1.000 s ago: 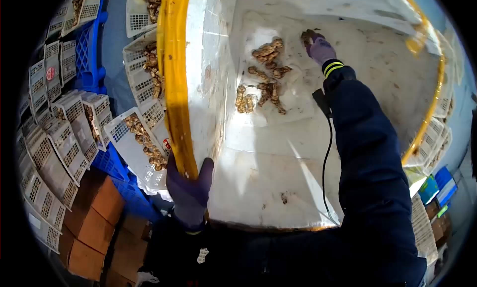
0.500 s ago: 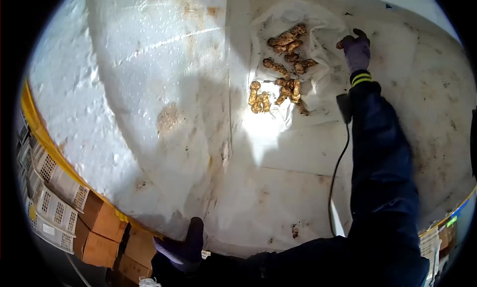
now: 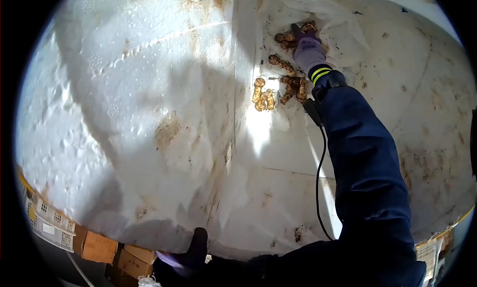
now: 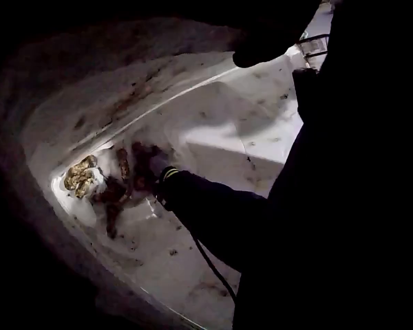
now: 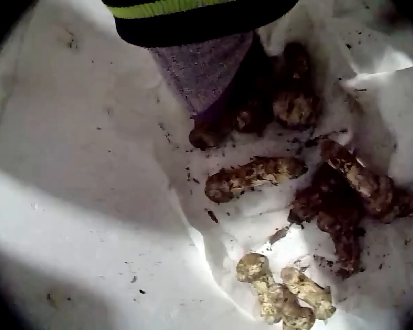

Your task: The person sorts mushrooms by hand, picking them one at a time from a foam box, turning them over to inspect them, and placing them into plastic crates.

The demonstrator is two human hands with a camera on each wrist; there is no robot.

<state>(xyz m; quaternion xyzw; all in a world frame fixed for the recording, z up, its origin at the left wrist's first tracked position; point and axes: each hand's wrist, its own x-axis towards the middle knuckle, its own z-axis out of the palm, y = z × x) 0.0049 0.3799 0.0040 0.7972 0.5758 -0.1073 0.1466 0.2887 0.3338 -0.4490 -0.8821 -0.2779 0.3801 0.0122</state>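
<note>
Brown knobbly mushroom-like pieces (image 3: 281,63) lie on a white sheet inside a large white foam box (image 3: 278,197). My right hand (image 3: 309,51), in a purple glove, reaches down among the upper pieces; its fingertips are partly hidden, and no firm grip shows. In the right wrist view the glove (image 5: 206,72) touches dark pieces, with a lighter pair (image 5: 268,289) lower down. My left hand (image 3: 181,261) grips the box's near rim, thumb up along the inner wall. The left wrist view shows pale pieces (image 4: 80,177) beside the right sleeve (image 4: 217,210).
The foam wall (image 3: 134,113) rises on the left. A black cable (image 3: 318,187) hangs from the right wrist device (image 3: 313,111) to the near side. Outside the box at lower left are a white basket (image 3: 52,227) and cardboard boxes (image 3: 99,247).
My right hand has moved left from beside the pieces onto the upper ones. The head view has shifted, showing more of the box's inside. My left hand remains at the rim.
</note>
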